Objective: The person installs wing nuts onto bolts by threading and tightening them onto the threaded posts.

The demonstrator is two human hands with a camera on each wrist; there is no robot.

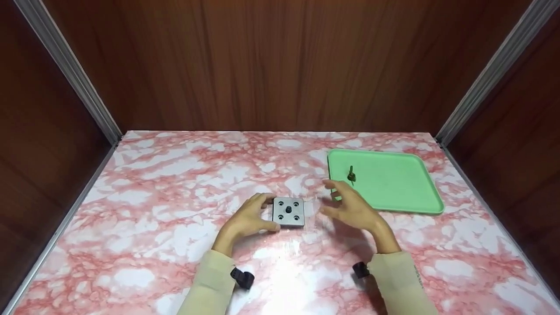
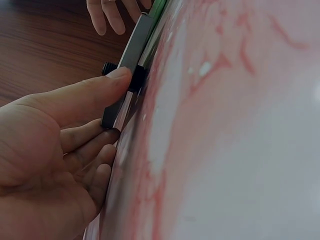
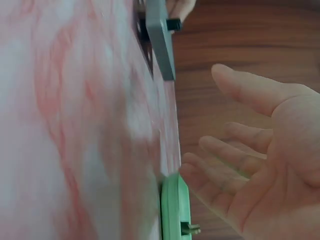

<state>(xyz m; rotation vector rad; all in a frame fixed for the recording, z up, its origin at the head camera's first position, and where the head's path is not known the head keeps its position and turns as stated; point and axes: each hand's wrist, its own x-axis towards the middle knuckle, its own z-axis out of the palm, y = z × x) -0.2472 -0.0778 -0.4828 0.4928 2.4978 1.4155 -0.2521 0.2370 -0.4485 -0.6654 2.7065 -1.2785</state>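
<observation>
Tbl (image 1: 175, 183) (marbled): grn tray (image 1: 393, 181), sq. plate (image 1: 288, 218).

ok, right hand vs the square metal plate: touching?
Apart. The head view shows a strip of bare tabletop between the right hand and the square metal plate; the right wrist view shows the gap too.

Worktop (image 1: 175, 175), marbled red and white, lower frame, with bright glare (image 1: 286, 284) at bottom centre. Brown wood-grain back panel (image 1: 262, 65) across the top; darker side panels (image 1: 43, 131), left and right; grey metal profiles (image 1: 70, 65) slanting from both upper corners.
</observation>
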